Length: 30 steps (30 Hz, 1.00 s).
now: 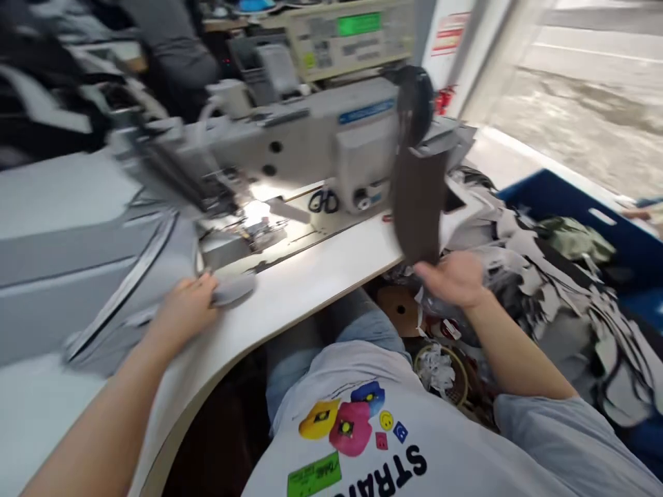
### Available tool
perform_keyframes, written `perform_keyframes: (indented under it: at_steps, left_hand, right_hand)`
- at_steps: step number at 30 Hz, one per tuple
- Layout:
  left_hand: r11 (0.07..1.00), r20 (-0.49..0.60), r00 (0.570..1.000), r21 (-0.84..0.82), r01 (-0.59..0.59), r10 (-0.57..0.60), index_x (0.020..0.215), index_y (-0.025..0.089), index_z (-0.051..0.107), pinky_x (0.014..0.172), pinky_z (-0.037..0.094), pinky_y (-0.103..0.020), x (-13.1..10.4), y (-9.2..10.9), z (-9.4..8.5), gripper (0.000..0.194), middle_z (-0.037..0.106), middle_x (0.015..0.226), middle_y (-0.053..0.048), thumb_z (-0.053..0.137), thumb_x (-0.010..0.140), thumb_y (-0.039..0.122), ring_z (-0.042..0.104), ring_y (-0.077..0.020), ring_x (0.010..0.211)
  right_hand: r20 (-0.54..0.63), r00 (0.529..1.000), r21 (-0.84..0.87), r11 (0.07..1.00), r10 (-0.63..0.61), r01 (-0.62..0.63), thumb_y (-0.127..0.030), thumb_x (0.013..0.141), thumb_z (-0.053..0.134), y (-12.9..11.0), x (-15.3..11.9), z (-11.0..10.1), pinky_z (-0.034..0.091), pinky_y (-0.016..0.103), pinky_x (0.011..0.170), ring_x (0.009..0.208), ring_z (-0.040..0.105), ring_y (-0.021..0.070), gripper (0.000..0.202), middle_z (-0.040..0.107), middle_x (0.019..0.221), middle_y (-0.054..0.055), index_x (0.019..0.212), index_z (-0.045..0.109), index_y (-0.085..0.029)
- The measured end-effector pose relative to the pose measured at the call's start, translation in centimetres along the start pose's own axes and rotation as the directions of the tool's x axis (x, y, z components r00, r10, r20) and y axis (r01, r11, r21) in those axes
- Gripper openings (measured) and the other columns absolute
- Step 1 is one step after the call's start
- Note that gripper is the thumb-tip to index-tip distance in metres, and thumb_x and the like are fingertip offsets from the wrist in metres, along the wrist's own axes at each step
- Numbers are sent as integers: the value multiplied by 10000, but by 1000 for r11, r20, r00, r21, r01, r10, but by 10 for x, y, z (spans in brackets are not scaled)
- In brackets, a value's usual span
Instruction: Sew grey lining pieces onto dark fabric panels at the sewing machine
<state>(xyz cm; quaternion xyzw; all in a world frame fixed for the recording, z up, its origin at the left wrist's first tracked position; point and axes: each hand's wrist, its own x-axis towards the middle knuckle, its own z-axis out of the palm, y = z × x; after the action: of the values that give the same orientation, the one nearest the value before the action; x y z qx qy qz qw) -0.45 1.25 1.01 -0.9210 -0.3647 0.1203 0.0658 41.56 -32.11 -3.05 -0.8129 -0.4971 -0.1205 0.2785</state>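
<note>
My left hand [190,308] is closed on the edge of a grey fabric piece [233,288] that lies on the white table. Just left of it, large grey fabric with a curved zipper-like strip [124,307] spreads over the tabletop. Raised at the right, my right hand [456,277] pinches the lower end of a long dark brown-grey piece [418,203], blurred by motion, which stands upright in front of the sewing machine's right end. The sewing machine [311,141] has its lamp lit over the needle area.
Black-handled scissors [324,201] lie on the machine bed. A control box [352,41] with a green display stands behind. At the right are heaped fabric scraps [564,304] and a blue bin [549,200]. The white table edge [290,324] curves around my lap.
</note>
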Motion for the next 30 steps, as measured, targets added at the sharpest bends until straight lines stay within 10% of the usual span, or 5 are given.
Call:
perform_keyframes:
  at_steps: [2, 6, 19, 26, 30]
  left_hand:
    - [997, -12, 1000, -76, 24, -25, 1077, 135, 548, 993, 447, -384, -3, 11, -4, 308, 635, 1247, -129, 424, 795, 141, 569, -284, 1108]
    - [972, -24, 994, -213, 95, -102, 1202, 69, 545, 1059, 403, -398, -3, 9, 5, 418, 524, 1403, -199, 487, 791, 117, 511, -311, 1212]
    - [924, -2, 984, -344, 165, -177, 1247, 84, 559, 991, 459, -465, -16, 5, 11, 447, 403, 1521, -186, 520, 807, 154, 482, -343, 1237]
    - [913, 45, 984, -368, 178, -173, 1188, 126, 564, 976, 459, -409, -11, -5, 1, 403, 509, 1436, -163, 560, 789, 180, 525, -323, 1184]
    - [882, 120, 958, -374, 287, -261, 1130, 172, 553, 772, 514, -354, 1, -2, -12, 336, 695, 1060, -131, 589, 807, 260, 644, -295, 978]
  right_hand:
    - [172, 890, 165, 903, -423, 397, -465, 921, 559, -66, 15, 44, 450, 292, 661, 674, 555, 157, 313, 554, 669, 12, 1122, 692, -266]
    - [165, 348, 331, 384, -923, 862, -159, 937, 433, -156, 33, 98, 389, 281, 587, 650, 501, 155, 357, 572, 708, 25, 1231, 635, -174]
    - [42, 623, 449, 572, -781, 687, -122, 785, 503, -177, 31, 109, 541, 347, 558, 651, 609, 213, 489, 616, 753, 47, 1239, 605, -275]
    - [133, 613, 464, 595, -779, 656, -152, 781, 476, -191, 31, 98, 547, 385, 558, 644, 600, 232, 475, 624, 741, 58, 1216, 630, -263]
    - [361, 393, 609, 533, -845, 587, -303, 784, 611, -182, 59, 84, 561, 475, 835, 1035, 640, 306, 498, 657, 1159, 126, 1281, 616, -292]
